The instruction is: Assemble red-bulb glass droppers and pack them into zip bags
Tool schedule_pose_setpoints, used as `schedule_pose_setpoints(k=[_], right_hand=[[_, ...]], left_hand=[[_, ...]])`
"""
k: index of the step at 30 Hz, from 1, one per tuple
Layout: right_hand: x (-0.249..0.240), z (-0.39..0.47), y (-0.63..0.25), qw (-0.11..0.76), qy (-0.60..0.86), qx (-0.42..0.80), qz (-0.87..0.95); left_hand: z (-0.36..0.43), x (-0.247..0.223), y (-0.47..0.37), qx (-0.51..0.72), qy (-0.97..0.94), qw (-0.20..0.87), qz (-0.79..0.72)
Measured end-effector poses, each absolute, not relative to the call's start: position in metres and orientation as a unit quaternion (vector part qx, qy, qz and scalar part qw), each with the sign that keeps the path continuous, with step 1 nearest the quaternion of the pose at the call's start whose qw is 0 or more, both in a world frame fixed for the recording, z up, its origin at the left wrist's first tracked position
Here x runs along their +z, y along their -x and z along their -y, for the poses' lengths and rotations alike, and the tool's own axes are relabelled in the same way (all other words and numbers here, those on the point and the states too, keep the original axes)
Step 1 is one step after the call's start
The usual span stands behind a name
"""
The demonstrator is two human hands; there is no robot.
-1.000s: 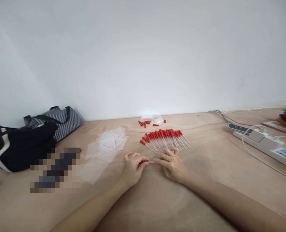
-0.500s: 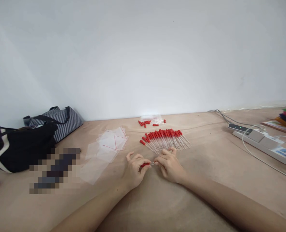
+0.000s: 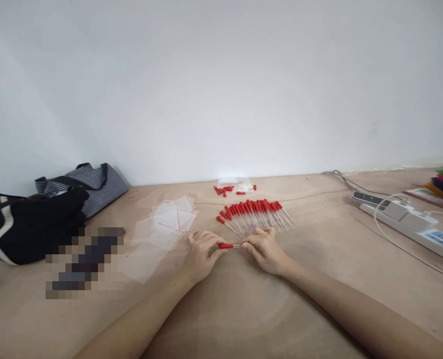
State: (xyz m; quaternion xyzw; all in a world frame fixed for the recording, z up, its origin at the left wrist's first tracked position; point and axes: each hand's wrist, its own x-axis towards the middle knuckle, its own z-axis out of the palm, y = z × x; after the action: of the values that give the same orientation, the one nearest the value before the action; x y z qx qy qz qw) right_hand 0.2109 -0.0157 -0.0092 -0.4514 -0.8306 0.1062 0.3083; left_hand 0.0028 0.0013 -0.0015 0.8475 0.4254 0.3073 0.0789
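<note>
Between my two hands lies a glass dropper (image 3: 227,246), level, with its red rubber bulb to the left and its clear tube to the right. My left hand (image 3: 205,253) has thumb and forefinger at the bulb, closed on it. The tube is pinched in the fingers of my right hand (image 3: 265,250), which hide its far end. Just beyond, a fanned row of droppers (image 3: 253,212) with red bulbs lies on the table, tubes pointing toward me and to the right.
Loose red bulbs (image 3: 224,190) lie near the wall beside a clear plastic bag (image 3: 245,185). Thin zip bags (image 3: 169,222) are spread at the left. Farther left are a black bag (image 3: 38,229) and a striped bag (image 3: 107,192). A power strip (image 3: 411,224) with cables sits right.
Both hands have risen slightly in view with the dropper. The left fingers have drawn back to the left, so more of the red bulb shows. The fanned row is unchanged.
</note>
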Motion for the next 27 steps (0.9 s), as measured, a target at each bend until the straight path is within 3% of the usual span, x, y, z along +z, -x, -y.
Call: schedule_pose_setpoints(k=[4, 13, 19, 27], right_hand=[[-0.009, 0.016, -0.217, 0.307, 0.454, 0.091, 0.832], [-0.018, 0.017, -0.196, 0.362, 0.465, 0.065, 0.805], [-0.023, 0.013, -0.205, 0.377, 0.487, 0.069, 0.785], [-0.023, 0.011, -0.217, 0.377, 0.487, 0.041, 0.787]], left_hand=[[-0.01, -0.003, 0.004, 0.342, -0.819, 0.133, -0.441], [-0.021, -0.009, -0.019, 0.47, -0.555, 0.489, -0.482], [-0.07, -0.006, -0.021, 0.455, -0.466, 0.456, -0.607], [-0.108, -0.015, -0.02, 0.369, -0.524, 0.371, -0.672]])
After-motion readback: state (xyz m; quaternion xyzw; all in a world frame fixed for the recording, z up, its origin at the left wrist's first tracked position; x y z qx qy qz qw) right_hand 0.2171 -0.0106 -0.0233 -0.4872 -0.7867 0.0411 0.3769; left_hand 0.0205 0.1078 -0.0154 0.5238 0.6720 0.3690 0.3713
